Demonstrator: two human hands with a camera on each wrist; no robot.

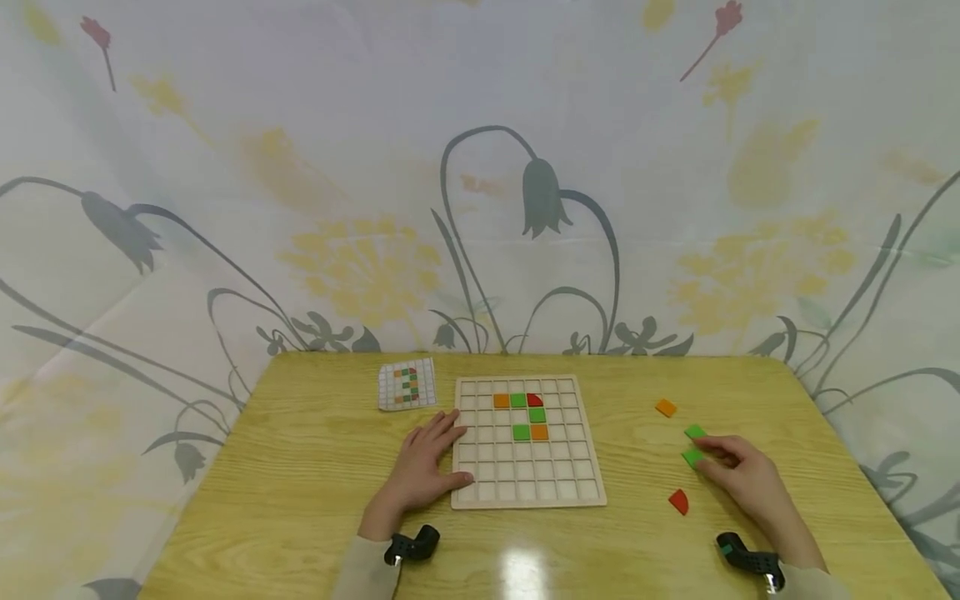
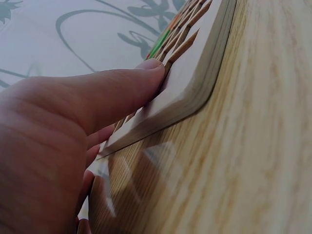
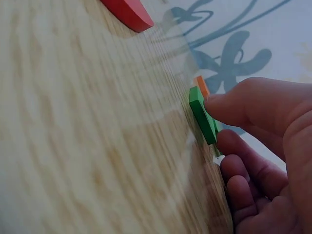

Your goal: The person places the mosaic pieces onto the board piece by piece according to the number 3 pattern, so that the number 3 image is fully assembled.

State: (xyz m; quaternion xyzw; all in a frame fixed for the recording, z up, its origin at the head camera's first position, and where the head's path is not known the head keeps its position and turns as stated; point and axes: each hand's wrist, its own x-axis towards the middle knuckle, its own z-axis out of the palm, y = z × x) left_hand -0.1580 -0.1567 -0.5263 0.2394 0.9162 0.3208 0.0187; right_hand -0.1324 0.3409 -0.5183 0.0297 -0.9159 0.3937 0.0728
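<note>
A wooden grid board (image 1: 525, 493) holds orange, green and red tiles in its upper cells. My left hand (image 1: 426, 467) rests at the board's left edge, thumb on its rim and fingers stretched along the side. In the left wrist view the thumb (image 2: 122, 90) lies on top of the frame. To the right, my right hand (image 1: 750, 479) pinches a green square tile (image 1: 692, 459) at the table between thumb and index finger. That tile (image 3: 201, 114) looks slightly tilted in the right wrist view. A second green tile (image 1: 695, 432) lies just beyond, near the index fingertip.
A pattern card (image 1: 407, 385) with a coloured grid lies left of the board's far corner. An orange square tile (image 1: 666, 407) sits farther back on the right, and a red quarter-circle tile (image 1: 678, 502) nearer. A flower-printed curtain (image 1: 495, 275) hangs behind the table.
</note>
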